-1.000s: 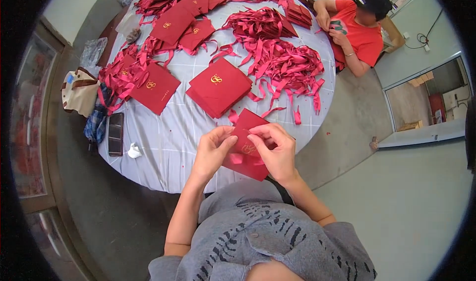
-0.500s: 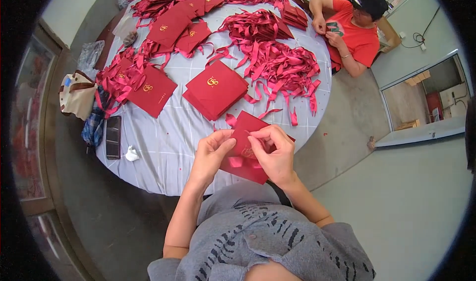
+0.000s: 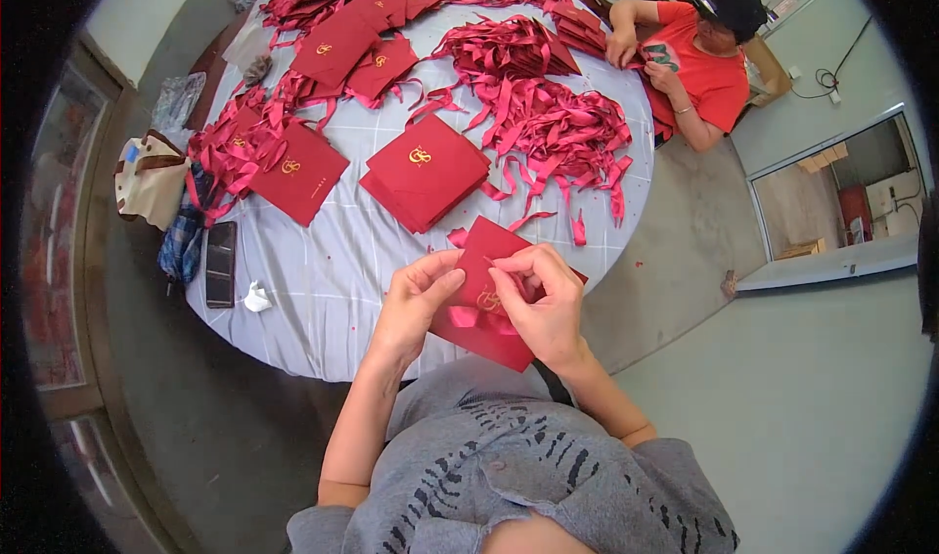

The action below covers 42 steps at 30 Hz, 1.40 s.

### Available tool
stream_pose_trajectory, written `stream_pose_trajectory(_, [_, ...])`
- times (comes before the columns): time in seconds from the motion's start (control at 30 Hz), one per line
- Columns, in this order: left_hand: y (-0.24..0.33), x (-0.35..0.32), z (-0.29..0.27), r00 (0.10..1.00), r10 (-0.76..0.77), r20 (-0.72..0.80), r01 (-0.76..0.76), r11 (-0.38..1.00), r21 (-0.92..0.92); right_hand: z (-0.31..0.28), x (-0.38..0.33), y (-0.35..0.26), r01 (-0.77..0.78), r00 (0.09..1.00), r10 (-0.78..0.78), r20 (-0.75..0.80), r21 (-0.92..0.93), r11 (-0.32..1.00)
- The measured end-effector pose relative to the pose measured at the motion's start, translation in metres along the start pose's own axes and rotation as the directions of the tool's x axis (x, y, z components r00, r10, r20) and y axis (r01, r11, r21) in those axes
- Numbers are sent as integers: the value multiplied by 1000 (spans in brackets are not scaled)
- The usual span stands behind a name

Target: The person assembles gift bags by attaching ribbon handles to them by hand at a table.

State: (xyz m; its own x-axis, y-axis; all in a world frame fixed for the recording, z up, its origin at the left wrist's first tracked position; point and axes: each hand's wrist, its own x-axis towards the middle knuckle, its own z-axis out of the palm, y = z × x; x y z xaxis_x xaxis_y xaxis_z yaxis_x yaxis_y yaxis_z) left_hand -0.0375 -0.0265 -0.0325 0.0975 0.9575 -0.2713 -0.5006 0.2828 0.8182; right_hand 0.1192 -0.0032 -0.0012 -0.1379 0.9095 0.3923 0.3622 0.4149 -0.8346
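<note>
Close in front of my body, a flat red paper bag (image 3: 486, 239) with a gold emblem is held over the near table edge. My left hand (image 3: 421, 295) is closed on its left side, thumb on the front. My right hand (image 3: 543, 300) pinches thumb and forefinger together at the bag's front; a thin reddish tip shows there, too small to name. A pink ribbon (image 3: 466, 316) loops across the bag below the fingers. Just beyond lies a small stack of red bags (image 3: 425, 168) with the same gold emblem.
The round table has a pale checked cloth (image 3: 313, 310). Ribboned bags (image 3: 562, 129) pile up beyond, more bags (image 3: 303, 177) lie left. A phone (image 3: 221, 265) and crumpled tissue (image 3: 257, 297) rest at the left edge. Across the right side, a person in red (image 3: 699, 75) handles red pieces.
My hands keep nearly the same grip, and the bag's lower corner has shifted slightly downward. The person across has lowered one hand toward the red bags at the table edge.
</note>
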Motion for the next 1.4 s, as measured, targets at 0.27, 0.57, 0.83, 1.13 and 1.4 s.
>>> stream_pose_trajectory(0.27, [-4, -3, 2, 997, 61, -49, -49, 974, 220, -1, -1, 0, -10, 998, 14, 53, -79, 997])
stream_pose_trajectory(0.57, [-2, -3, 10, 924, 381, -35, -248, 666, 703, 7, 1, 10, 168, 984, -152, 98, -190, 967])
stream_pose_trajectory(0.83, [-3, -4, 10, 929, 369, -27, -219, 607, 764, 9, -1, 20, 43, 983, -15, 183, -148, 988])
stream_pose_trajectory(1.13, [-13, -1, 7, 816, 555, 163, -394, 326, 859, 19, -9, 34, -44, 985, 50, 165, -44, 998])
stream_pose_trajectory(1.4, [-13, -2, 3, 799, 544, 257, -439, 235, 867, 11, -3, 47, -602, 768, 447, 459, 278, 748])
